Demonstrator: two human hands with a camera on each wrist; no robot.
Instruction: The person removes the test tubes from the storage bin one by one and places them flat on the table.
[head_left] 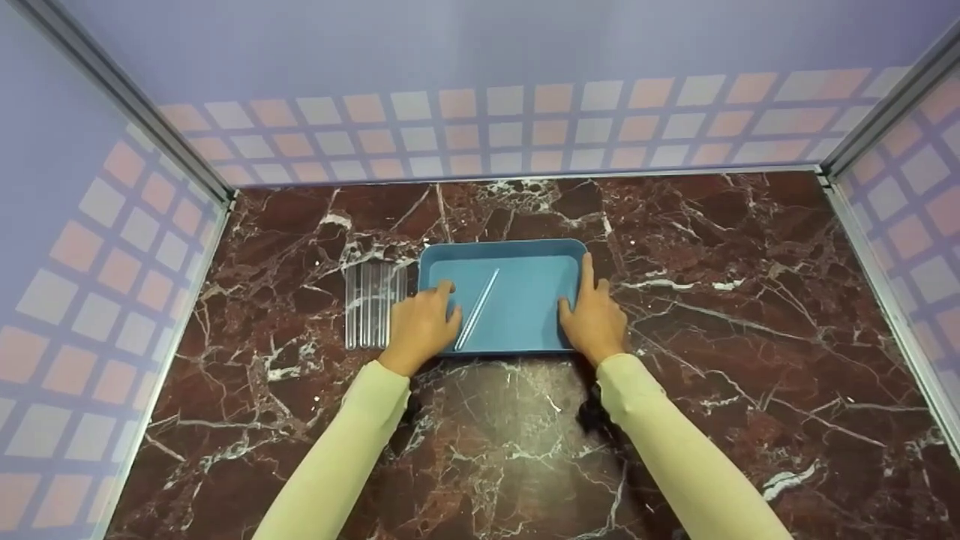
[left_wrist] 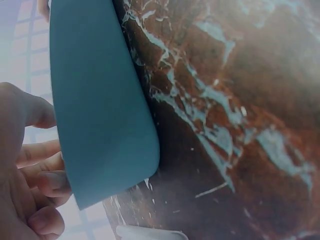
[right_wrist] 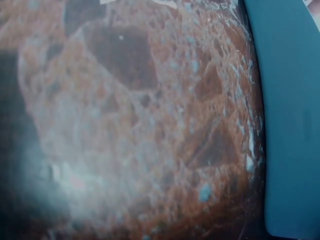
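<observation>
A shallow blue tray (head_left: 525,300) lies on the marbled surface between both hands. My left hand (head_left: 421,324) grips its left rim; in the left wrist view the curled fingers and thumb meet the tray's edge (left_wrist: 102,110). At the opposite side my right hand (head_left: 598,319) holds the right rim, thumb inside and fingers along the outside. One clear test tube (head_left: 478,309) lies slantwise in the tray, near the left hand. The right wrist view shows the tray's side wall (right_wrist: 292,125), but the right hand's fingers are out of that view.
Several clear test tubes (head_left: 367,304) lie side by side left of the tray, partly behind the left hand. Dark red marbled tabletop (head_left: 735,300) surrounds the tray. Tiled panels close it in at the back (head_left: 495,97), left (head_left: 82,247) and right (head_left: 915,202).
</observation>
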